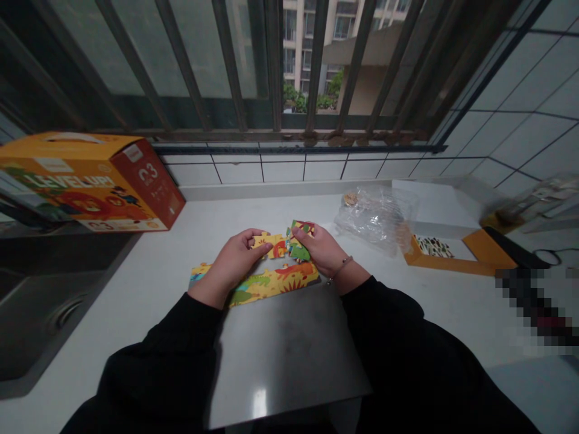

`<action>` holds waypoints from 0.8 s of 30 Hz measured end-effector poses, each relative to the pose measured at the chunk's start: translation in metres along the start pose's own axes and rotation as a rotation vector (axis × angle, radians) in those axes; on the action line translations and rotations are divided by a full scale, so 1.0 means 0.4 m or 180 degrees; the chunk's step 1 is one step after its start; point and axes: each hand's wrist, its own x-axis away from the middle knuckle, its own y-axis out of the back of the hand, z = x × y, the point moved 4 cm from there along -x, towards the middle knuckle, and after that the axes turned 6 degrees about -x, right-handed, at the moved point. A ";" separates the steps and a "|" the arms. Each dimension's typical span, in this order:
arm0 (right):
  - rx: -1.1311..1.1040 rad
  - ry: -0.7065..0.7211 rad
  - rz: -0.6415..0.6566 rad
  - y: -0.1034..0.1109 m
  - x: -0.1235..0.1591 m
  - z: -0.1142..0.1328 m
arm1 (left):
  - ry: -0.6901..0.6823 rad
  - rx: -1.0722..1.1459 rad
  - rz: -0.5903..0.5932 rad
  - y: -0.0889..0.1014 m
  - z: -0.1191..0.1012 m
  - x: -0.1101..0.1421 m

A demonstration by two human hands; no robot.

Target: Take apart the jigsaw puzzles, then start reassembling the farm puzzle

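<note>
On the white counter (163, 265) lies a partly joined, brightly coloured jigsaw strip (271, 282) in yellow, orange and green. My left hand (233, 265) pinches a yellow puzzle piece (268, 243) above the strip. Beside it, my right hand (322, 248) grips a green and red puzzle piece (299, 236). The two pieces touch edge to edge between my fingers. Both arms wear black sleeves, and a thin band sits on my right wrist.
An orange puzzle box (85, 181) lies on its side at the back left, next to a steel sink (40, 313). A crumpled clear plastic bag (375, 218) and an orange tray (456, 253) sit to the right. A grey board (284, 355) lies before me. Window bars rise behind.
</note>
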 end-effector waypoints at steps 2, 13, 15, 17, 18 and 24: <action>-0.0055 -0.0182 0.0073 -0.006 0.004 -0.014 | 0.0097 0.0405 0.0087 -0.012 0.000 0.004; 0.0054 -0.0192 0.0061 -0.002 0.006 -0.008 | 0.0105 0.1271 -0.0082 -0.011 0.000 -0.009; 0.0245 -0.0110 -0.0043 0.006 0.000 -0.010 | 0.0138 0.1234 -0.0350 0.000 0.005 -0.015; 0.0484 -0.0026 -0.0137 0.014 -0.006 -0.011 | 0.0196 0.1184 -0.0510 0.006 0.009 -0.018; 0.0568 -0.0001 -0.0158 0.016 -0.008 -0.012 | 0.0232 0.1188 -0.0537 0.006 0.009 -0.018; 0.0234 -0.0046 0.0100 -0.014 0.007 0.004 | 0.0488 0.1784 -0.0295 -0.008 -0.005 -0.004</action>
